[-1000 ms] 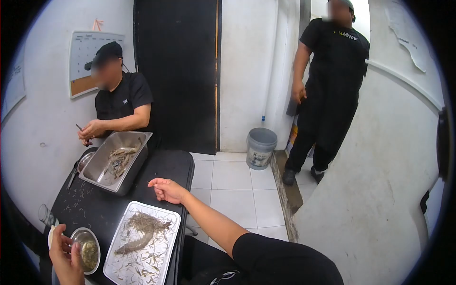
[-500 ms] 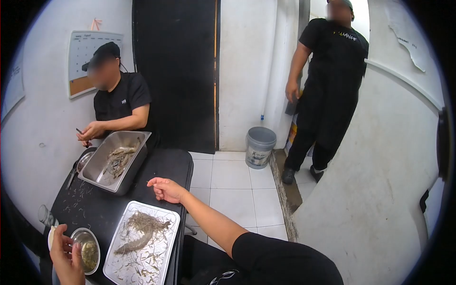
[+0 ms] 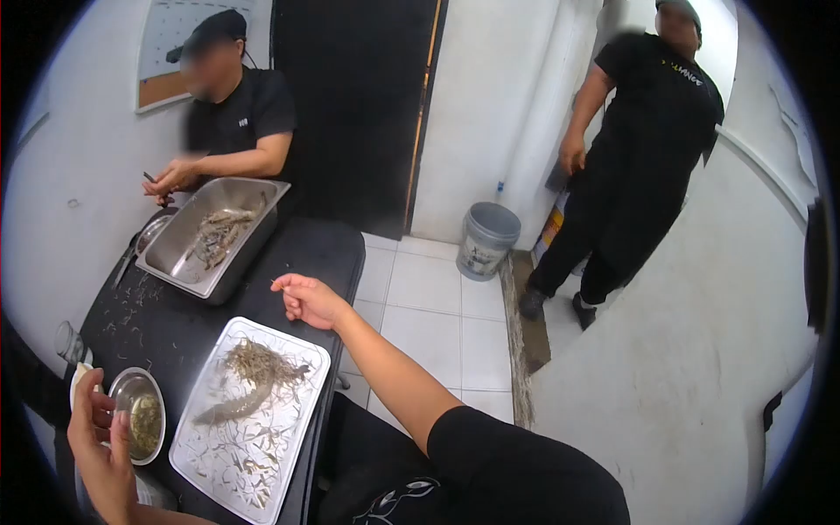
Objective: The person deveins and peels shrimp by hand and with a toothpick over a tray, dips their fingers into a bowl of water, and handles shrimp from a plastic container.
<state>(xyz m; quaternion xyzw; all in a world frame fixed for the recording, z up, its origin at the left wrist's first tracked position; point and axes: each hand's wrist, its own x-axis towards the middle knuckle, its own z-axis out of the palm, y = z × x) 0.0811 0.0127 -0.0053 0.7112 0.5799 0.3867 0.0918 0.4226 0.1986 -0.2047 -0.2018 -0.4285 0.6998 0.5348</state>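
Observation:
My right hand (image 3: 311, 302) hovers over the table edge beyond the white tray (image 3: 318, 328), thumb and forefinger pinched together; whatever is between them is too small to name. On that tray lies a grey raw shrimp (image 3: 234, 409), below a pile of thin shrimp legs and feelers (image 3: 254, 360), with more bits scattered around. At the lower left, my left hand (image 3: 103, 442) is raised with fingers apart, nothing visible in it. Beside it stands a steel bowl (image 3: 159, 391) with murky yellowish liquid and bits. A white object (image 3: 80, 385) is partly hidden behind the fingers.
A deep steel pan (image 3: 157, 262) of shrimp sits across the black table (image 3: 324, 241). Behind it a co-worker (image 3: 236, 114) holds a small dark thing. A drinking glass (image 3: 70, 339) stands left. Another person (image 3: 652, 140) stands near a grey bucket (image 3: 490, 241).
The view has tilted down and turned slightly, so the table contents sit higher in the picture. Both my hands keep nearly the same poses and places over the table.

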